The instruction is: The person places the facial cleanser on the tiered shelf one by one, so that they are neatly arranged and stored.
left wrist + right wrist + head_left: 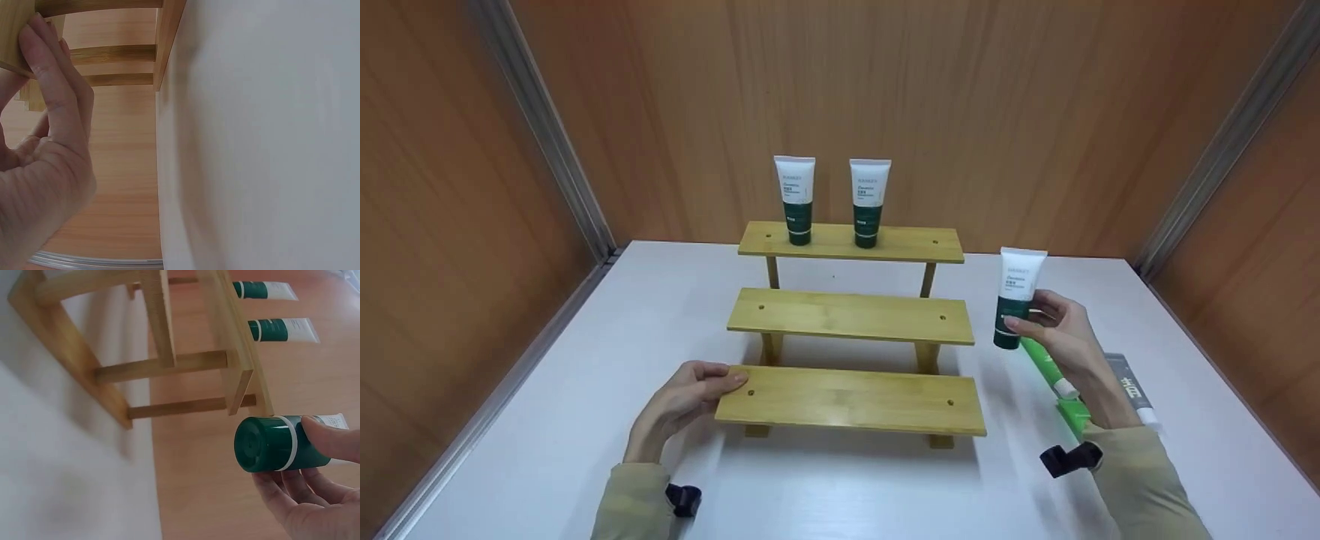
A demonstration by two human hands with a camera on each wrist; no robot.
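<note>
A three-tier bamboo shelf [847,401] stands on the white table. My left hand [686,397] grips the left end of its lowest board, thumb on top and fingers beneath; the left wrist view shows that hand [56,129] at the board's edge. To the right of the shelf, my right hand [1061,330] holds a white and dark green squeeze tube [1018,277] upright, cap down, between thumb and fingers. Its green cap [264,444] faces the right wrist camera. On the top board stand two matching tubes, a left one [798,184] and a right one [870,187], caps down.
Behind my right forearm, a bright green tube [1042,367] and a grey tube [1129,382] lie on the table [585,360], partly covered by the arm. A green item [1072,415] lies beside them. Wood-grain panels [840,90] enclose the back and both sides.
</note>
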